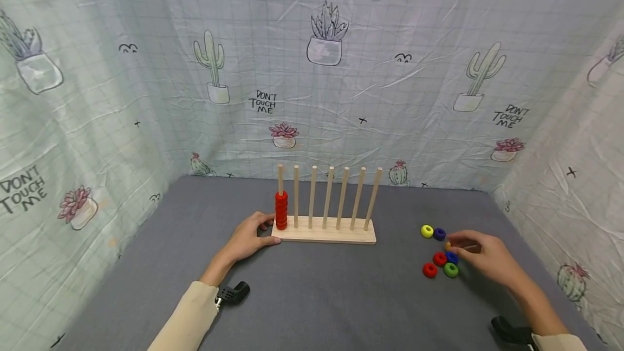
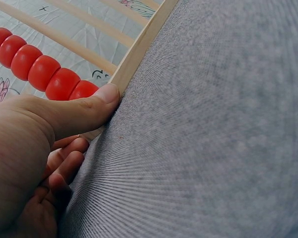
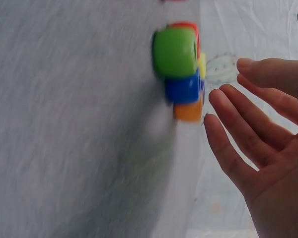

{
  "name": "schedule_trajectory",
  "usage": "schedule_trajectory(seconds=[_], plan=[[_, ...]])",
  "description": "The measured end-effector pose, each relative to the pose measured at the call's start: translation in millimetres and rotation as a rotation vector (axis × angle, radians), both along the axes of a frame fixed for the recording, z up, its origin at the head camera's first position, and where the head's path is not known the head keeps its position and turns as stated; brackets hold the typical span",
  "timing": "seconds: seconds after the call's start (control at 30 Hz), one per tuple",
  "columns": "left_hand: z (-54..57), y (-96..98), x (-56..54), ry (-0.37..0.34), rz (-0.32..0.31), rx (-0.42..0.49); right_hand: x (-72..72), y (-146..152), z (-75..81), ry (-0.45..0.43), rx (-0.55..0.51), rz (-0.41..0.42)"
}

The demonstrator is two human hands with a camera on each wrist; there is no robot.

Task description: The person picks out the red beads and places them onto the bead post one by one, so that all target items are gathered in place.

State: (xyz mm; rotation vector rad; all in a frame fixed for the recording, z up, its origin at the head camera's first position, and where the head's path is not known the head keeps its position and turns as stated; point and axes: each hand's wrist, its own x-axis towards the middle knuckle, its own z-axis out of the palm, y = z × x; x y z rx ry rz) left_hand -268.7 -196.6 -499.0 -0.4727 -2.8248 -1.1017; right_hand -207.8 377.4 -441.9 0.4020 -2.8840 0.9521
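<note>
My left hand (image 1: 251,237) grips the left end of a wooden peg rack (image 1: 327,236), thumb along its front edge and the other fingers around the end. Several red beads (image 1: 281,211) are stacked on the leftmost peg; the other pegs are bare. Over at the right, my right hand (image 1: 487,256) hovers by a cluster of loose beads. Its fingers are spread and hold nothing in the right wrist view. Nearest to it is an orange bead (image 3: 188,112), partly hidden by the fingers in the head view. A blue bead (image 3: 183,89) and a green bead (image 3: 175,52) lie beside it.
Also in the cluster are a yellow bead (image 1: 427,231), a purple bead (image 1: 439,234) and two red ones, one a red bead (image 1: 429,270) at the near left. Grey cloth (image 1: 331,291) covers the table. A printed curtain (image 1: 361,85) encloses the back and sides.
</note>
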Motion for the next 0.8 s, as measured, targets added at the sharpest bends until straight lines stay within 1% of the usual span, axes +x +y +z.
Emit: schedule_trajectory(seconds=[0.2, 0.3, 0.53, 0.8], plan=[[-0.7, -0.3, 0.0, 0.006, 0.002, 0.000, 1.0, 10.0, -1.7, -0.018, 0.021, -0.020], [-0.9, -0.2, -0.2, 0.007, -0.001, -0.002, 2.2, 10.4, -3.8, -0.022, 0.015, -0.014], [-0.9, -0.1, -0.7, 0.005, 0.002, -0.007, 1.7, 6.2, -8.8, 0.038, 0.000, 0.033], [-0.7, 0.1, -0.6, 0.005, -0.002, -0.004, 2.2, -3.0, -8.0, -0.008, 0.030, 0.036]])
